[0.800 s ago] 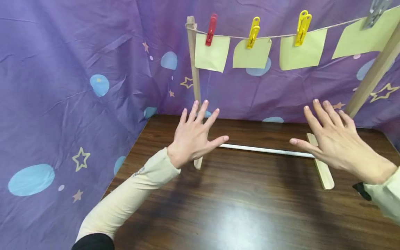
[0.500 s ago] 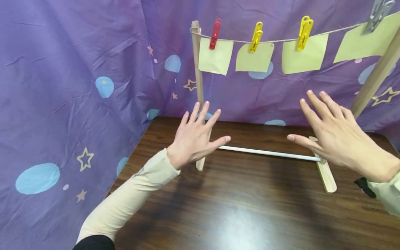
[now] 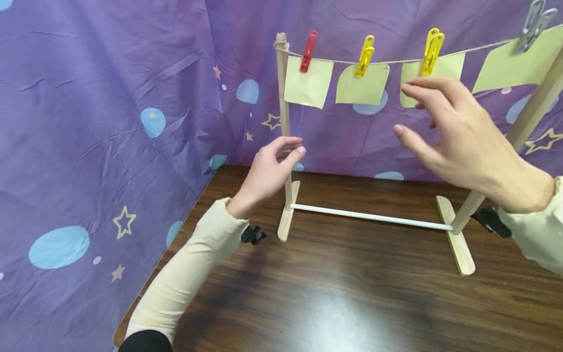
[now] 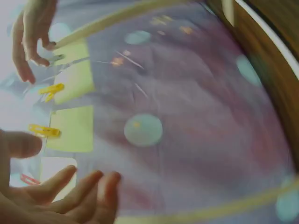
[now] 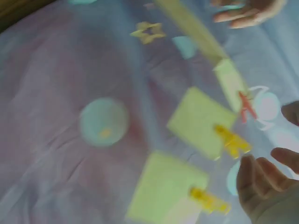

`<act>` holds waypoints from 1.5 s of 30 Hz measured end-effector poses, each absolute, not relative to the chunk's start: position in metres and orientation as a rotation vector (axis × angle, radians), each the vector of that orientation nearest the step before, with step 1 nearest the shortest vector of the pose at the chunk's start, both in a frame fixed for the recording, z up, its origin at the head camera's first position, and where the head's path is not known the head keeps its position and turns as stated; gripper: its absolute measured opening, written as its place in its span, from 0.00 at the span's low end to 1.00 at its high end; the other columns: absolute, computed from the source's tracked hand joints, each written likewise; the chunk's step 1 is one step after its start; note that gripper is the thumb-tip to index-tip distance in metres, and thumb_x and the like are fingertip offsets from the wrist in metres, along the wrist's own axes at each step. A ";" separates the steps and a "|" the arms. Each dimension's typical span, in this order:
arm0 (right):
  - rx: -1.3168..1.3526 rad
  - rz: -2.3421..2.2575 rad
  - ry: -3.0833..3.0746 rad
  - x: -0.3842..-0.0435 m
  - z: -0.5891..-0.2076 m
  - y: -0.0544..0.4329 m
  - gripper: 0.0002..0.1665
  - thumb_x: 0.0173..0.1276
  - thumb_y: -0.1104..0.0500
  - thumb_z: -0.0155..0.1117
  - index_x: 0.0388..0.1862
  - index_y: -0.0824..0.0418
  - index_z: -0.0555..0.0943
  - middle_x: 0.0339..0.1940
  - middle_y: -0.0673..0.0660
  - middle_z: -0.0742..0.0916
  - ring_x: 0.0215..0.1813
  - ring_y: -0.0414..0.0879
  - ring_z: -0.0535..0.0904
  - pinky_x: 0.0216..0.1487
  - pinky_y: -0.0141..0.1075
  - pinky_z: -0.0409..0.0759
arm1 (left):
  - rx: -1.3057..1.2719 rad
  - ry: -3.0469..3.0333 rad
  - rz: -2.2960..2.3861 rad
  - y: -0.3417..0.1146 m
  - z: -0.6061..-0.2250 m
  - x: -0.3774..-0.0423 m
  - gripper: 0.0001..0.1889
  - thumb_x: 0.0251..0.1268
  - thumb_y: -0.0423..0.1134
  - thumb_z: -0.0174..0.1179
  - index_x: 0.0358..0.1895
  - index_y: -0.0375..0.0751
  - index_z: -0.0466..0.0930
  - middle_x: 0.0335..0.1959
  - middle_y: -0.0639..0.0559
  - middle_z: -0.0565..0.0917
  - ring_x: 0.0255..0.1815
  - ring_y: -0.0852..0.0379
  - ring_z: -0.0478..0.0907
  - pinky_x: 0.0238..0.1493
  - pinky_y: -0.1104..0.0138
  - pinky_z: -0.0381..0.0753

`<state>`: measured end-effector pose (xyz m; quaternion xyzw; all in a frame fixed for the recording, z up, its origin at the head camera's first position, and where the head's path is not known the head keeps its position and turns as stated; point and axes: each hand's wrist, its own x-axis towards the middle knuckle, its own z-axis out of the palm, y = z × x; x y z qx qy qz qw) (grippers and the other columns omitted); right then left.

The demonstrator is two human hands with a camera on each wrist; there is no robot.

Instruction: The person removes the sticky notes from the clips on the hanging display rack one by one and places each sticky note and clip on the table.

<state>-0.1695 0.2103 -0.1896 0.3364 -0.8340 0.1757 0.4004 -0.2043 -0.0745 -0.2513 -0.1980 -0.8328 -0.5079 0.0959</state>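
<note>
A string (image 3: 396, 61) hangs between two wooden posts, bearing pale yellow paper squares. From left to right a red clothespin (image 3: 309, 52), a yellow clothespin (image 3: 365, 56), another yellow clothespin (image 3: 433, 51) and a grey clothespin (image 3: 533, 27) pinch one paper each. My left hand (image 3: 266, 168) is raised in front of the left post (image 3: 284, 110), fingers bent loosely, with nothing in them. Higher up, my right hand (image 3: 466, 142) covers part of the third paper (image 3: 452, 64) in the head view. Its fingers are relaxed, thumb apart, holding nothing; whether they touch the paper is unclear.
The frame stands on a dark wooden table (image 3: 343, 283). A white rod (image 3: 369, 214) joins its left foot (image 3: 285, 228) and right foot (image 3: 464, 254) low down. The right post (image 3: 536, 105) slants up behind my right wrist. Purple patterned cloth (image 3: 110, 181) hangs behind and at the left.
Both hands were spread flat with fingers pointing forward; now their fingers are bent inward. My right hand has risen toward the third paper. The view has shifted slightly, and the papers still hang.
</note>
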 end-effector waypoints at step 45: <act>0.380 1.872 -2.237 -0.265 -0.106 0.077 0.31 0.67 0.61 0.62 0.66 0.67 0.66 0.44 0.51 0.79 0.24 0.40 0.82 0.27 0.27 0.80 | -0.215 -1.198 -3.037 -0.011 -0.234 -0.270 0.07 0.73 0.42 0.52 0.33 0.54 0.74 0.32 0.58 0.77 0.28 0.61 0.72 0.25 0.74 0.66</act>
